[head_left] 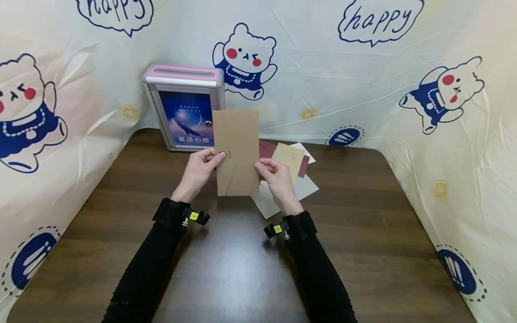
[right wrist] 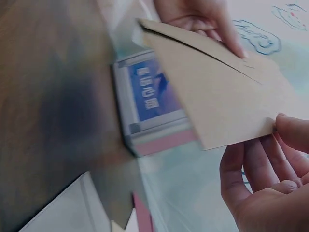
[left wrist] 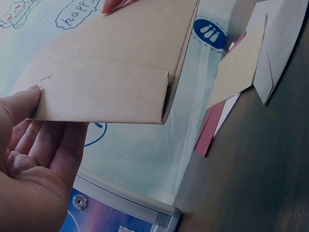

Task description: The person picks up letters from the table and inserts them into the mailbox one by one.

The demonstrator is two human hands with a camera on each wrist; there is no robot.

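Both arms wear long black sleeves ending at bare hands. Each wrist carries a black strap with a small camera mount (yellow-tagged, lettering possibly printed but unreadable).

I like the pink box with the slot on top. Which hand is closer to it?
Left. The left hand pinches the brown envelope just below the mailbox. The right hand pinches the envelope's other edge, farther away.

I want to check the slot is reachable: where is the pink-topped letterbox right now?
In the head view the letterbox stands upright at the table's far edge, left of centre against the backdrop, just behind and left of the brown envelope held in both hands.
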